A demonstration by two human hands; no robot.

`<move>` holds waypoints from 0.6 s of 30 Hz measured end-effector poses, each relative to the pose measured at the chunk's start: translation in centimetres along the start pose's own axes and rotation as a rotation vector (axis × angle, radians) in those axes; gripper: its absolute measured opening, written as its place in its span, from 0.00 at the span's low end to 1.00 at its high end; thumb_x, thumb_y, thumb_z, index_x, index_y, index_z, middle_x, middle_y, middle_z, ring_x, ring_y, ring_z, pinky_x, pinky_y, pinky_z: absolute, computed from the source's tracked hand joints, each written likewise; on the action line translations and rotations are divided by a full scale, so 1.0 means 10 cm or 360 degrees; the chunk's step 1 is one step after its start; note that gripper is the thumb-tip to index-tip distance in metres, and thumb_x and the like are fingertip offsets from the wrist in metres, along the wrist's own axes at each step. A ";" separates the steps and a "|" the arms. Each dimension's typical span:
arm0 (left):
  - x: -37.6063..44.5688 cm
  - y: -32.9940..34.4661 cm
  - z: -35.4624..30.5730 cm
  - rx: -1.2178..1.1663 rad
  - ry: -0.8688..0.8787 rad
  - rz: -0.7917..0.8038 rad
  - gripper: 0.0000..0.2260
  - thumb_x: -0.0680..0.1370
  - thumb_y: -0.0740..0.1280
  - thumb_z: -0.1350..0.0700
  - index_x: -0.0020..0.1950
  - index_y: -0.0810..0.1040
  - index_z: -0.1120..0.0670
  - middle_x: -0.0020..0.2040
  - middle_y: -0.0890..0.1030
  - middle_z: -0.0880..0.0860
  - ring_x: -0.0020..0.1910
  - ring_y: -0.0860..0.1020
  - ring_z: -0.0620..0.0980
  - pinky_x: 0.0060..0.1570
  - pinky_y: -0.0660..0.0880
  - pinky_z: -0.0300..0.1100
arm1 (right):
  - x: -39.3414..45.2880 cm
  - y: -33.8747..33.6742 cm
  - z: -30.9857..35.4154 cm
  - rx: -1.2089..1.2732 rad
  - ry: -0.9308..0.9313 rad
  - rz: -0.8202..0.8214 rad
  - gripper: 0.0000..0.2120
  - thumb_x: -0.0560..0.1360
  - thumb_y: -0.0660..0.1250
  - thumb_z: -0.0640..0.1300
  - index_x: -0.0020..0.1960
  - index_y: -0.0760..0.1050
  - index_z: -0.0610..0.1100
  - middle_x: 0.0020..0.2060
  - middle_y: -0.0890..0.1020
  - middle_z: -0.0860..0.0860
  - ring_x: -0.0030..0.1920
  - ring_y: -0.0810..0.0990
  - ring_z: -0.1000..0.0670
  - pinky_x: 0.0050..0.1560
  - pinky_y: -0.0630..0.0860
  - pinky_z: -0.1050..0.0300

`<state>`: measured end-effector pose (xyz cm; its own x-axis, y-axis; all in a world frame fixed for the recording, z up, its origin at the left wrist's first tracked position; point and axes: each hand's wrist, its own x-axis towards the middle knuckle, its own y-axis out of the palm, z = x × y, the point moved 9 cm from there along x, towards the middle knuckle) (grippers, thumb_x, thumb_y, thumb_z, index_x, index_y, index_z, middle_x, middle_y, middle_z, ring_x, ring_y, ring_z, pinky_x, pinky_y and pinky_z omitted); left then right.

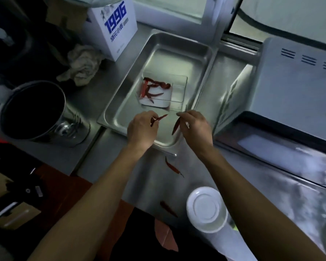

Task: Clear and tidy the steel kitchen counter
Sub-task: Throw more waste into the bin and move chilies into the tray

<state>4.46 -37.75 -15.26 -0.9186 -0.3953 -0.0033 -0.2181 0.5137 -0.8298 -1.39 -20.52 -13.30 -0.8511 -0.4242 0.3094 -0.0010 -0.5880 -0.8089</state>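
While each hand pinches one dried chilli, left hand (142, 129) and right hand (195, 127) over the steel tray's (205, 53) near end, drop both into the clear box (179, 91); two chillies (172, 166) remain on the desk's near edge.

Box (163, 91) in tray (179, 46) — pot (32, 110) left.
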 end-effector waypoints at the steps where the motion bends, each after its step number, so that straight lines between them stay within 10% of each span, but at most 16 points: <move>1: 0.12 -0.02 0.06 -0.0002 0.0001 0.0004 0.05 0.79 0.68 0.55 0.52 0.82 0.51 0.47 0.82 0.49 0.45 0.80 0.50 0.45 0.79 0.51 | 0.11 0.09 0.02 -0.0019 0.0022 0.0010 0.12 0.75 0.68 0.37 0.56 0.83 0.43 0.46 0.83 0.45 0.47 0.81 0.42 0.41 0.80 0.48; 10: 1.17 -0.09 0.39 -0.0092 0.0218 0.0046 0.05 0.80 0.66 0.55 0.53 0.81 0.51 0.49 0.81 0.48 0.45 0.78 0.47 0.43 0.71 0.37 | 0.99 0.67 0.03 -0.0040 0.0279 0.0031 0.13 0.77 0.66 0.41 0.60 0.81 0.45 0.51 0.83 0.46 0.50 0.81 0.43 0.46 0.80 0.45; 18: 1.83 0.26 0.38 0.0094 0.0348 0.0149 0.08 0.79 0.63 0.55 0.54 0.80 0.50 0.51 0.82 0.51 0.51 0.78 0.55 0.48 0.65 0.45 | 1.18 0.95 -0.23 -0.0060 0.0554 -0.0020 0.18 0.76 0.64 0.39 0.66 0.77 0.44 0.55 0.81 0.45 0.53 0.79 0.42 0.51 0.79 0.46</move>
<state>-11.70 -46.55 -19.55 -0.9848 -0.1706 0.0335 -0.1146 0.4924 -0.8628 -12.64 -29.50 -18.49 -0.9789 -0.1527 0.1358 -0.0267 -0.5632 -0.8259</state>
